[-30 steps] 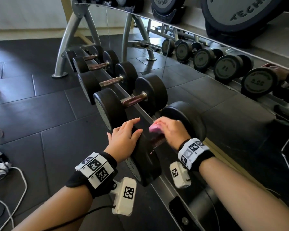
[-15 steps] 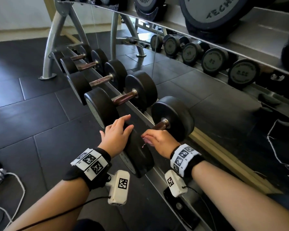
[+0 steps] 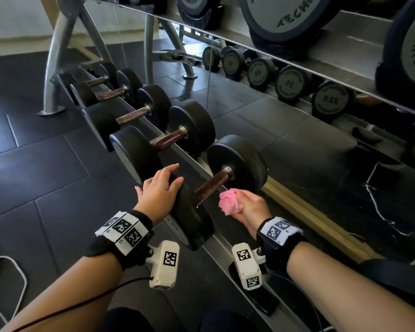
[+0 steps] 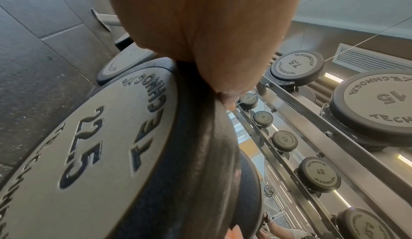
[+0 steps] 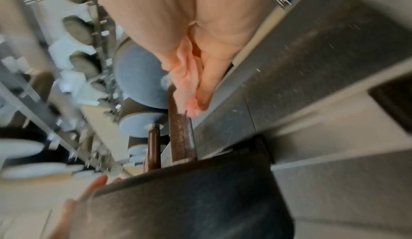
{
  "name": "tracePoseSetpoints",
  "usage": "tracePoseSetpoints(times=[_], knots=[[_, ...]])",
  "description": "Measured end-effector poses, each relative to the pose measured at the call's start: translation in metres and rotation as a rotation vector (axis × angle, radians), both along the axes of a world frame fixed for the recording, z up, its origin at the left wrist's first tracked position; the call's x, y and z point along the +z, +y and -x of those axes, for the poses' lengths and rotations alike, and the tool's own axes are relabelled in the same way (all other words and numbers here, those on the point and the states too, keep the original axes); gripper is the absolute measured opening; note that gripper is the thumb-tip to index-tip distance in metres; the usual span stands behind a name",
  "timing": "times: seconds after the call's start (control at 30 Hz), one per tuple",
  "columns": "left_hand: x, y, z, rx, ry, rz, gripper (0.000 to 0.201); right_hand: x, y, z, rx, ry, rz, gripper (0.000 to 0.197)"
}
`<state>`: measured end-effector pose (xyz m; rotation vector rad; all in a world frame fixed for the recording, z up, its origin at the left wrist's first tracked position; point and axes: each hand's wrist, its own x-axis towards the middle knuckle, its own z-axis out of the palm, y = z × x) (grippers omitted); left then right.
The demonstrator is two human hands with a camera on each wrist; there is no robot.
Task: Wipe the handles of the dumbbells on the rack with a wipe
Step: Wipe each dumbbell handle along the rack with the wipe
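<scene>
Right hand (image 3: 248, 208) now off the nearest dumbbell's handle (image 3: 213, 184), pulled just beside it, grip clamped on pink wipe (image 3: 230, 202). Left hand (image 3: 158, 191) stays flat, fingers straight, on near weight head (image 3: 192, 219).

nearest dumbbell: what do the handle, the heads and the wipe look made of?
Handle: likely metal, brownish, mottled, with a bright collar at the far end.
Heads: matte black, probably rubber-coated; grey end cap with moulded lettering.
Wipe: pink, crumpled, soft cloth or paper, cannot tell which.

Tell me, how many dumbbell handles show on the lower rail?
5, receding away: nearest handle, by the right hand; second handle; third handle; fourth handle; fifth handle, farthest. Others may be hidden.
</scene>
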<state>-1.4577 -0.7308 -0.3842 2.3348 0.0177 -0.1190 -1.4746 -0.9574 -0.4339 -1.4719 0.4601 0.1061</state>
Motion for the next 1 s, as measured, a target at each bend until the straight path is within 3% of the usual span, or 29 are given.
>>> tracePoseSetpoints(times=[0.1, 0.27, 0.47, 0.7, 0.83, 1.0], knots=[[-0.001, 0.001, -0.001, -0.009, -0.005, -0.011, 0.043, -0.011, 0.012, -0.005, -0.109, 0.028, -0.172, 0.024], [-0.004, 0.003, -0.004, -0.024, -0.005, -0.017, 0.041, -0.033, 0.025, -0.018, -0.278, -0.078, 0.035, 0.030], [-0.007, 0.004, -0.006, -0.037, -0.018, -0.020, 0.038, -0.045, 0.037, -0.031, -0.409, -0.095, -0.023, 0.033], [-0.007, 0.004, -0.004, -0.047, -0.034, -0.014, 0.035, -0.047, 0.039, -0.043, -0.394, -0.096, -0.182, 0.034], [-0.005, 0.003, -0.003, -0.045, -0.036, 0.001, 0.035, -0.045, 0.047, -0.040, -0.444, -0.077, -0.407, 0.031], [-0.004, 0.002, -0.003, -0.040, -0.034, -0.002, 0.036, -0.047, 0.046, -0.023, -0.238, -0.065, -0.465, 0.022]])
